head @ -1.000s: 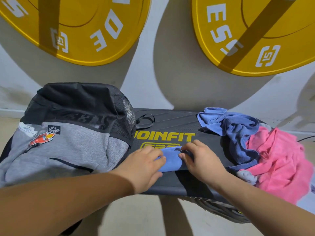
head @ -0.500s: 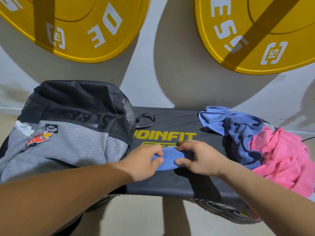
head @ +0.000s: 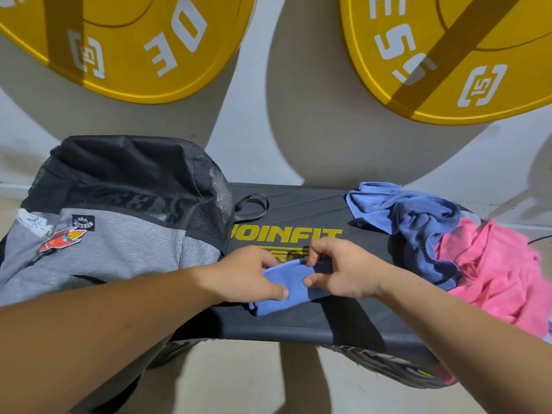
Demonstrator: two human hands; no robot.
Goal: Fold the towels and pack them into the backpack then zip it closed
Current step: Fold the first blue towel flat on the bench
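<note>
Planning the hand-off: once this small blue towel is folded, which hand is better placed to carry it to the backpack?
Probably the left. The left hand grips the blue towel right beside the backpack; the right hand, also gripping it, lies on the far side, nearer the loose towel pile.

Two bare forearms come into view, the left from 8 o'clock and the right from 4 o'clock, uncovered up to the left hand [head: 248, 276] and right hand [head: 343, 270]; the fingers [head: 316, 279] show short, closely trimmed nails
</note>
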